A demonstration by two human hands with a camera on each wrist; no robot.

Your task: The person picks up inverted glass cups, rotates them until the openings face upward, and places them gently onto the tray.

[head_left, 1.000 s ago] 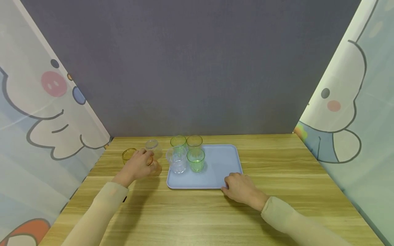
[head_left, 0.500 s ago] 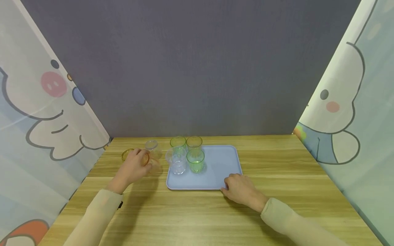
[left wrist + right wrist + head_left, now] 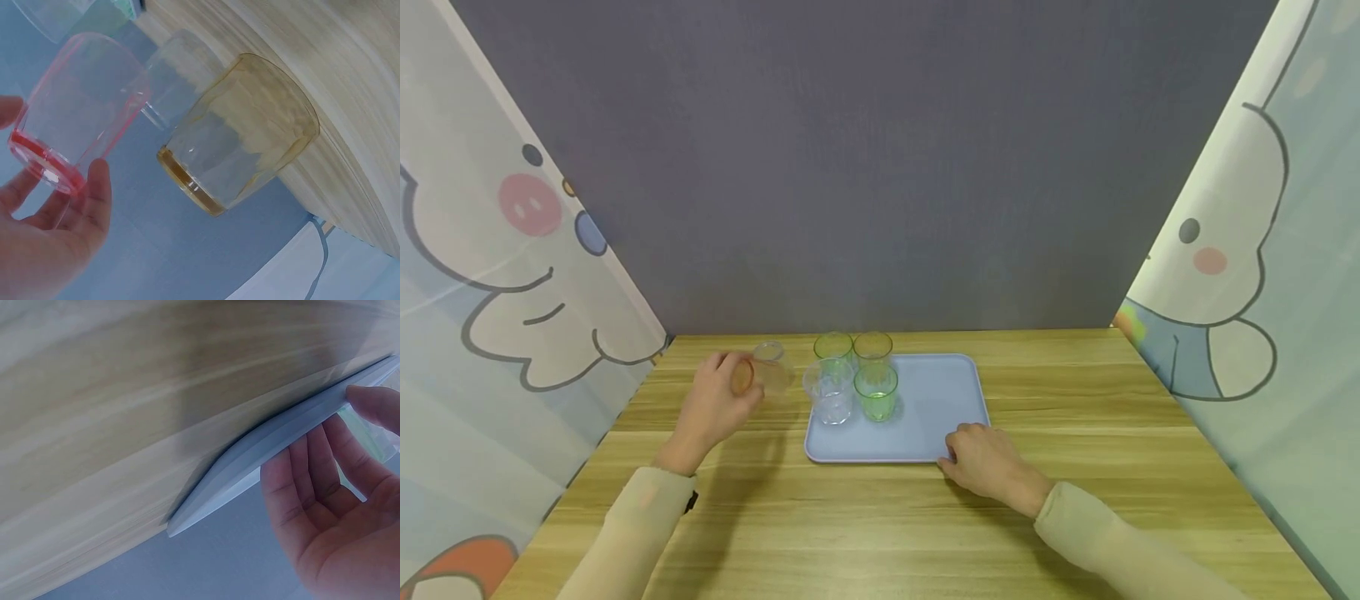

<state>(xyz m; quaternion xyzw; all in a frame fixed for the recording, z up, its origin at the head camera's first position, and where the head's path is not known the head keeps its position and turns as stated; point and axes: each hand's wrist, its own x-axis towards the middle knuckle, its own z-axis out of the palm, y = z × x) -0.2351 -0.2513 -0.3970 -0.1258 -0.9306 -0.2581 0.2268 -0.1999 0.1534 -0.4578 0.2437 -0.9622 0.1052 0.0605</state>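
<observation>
Held in my left hand (image 3: 711, 404) is a pink-tinted drinking glass (image 3: 87, 94), gripped round its thick base with the rim pointing down and away. It is tilted in the head view. Close by, an amber glass (image 3: 244, 131) stands upside down on the table; the hand hides it in the head view. A clear glass (image 3: 770, 352), also upside down, stands just beyond the pink one. My right hand (image 3: 985, 457) pinches the front right corner of a pale blue tray (image 3: 943, 400), with the thumb outside and fingers curled over the rim (image 3: 275, 437).
Upright glasses stand together at the tray's left: a clear one (image 3: 833, 404) and a green one (image 3: 878, 402) in front, another green one (image 3: 833, 344) and a brownish one (image 3: 874, 343) behind. A dark grey panel (image 3: 887, 208) rises at the table's (image 3: 880, 533) back edge.
My left hand has moved a little left with the pink glass, whose base has turned towards the left. The amber glass has become hidden behind the hand. The right hand stays put on the tray.
</observation>
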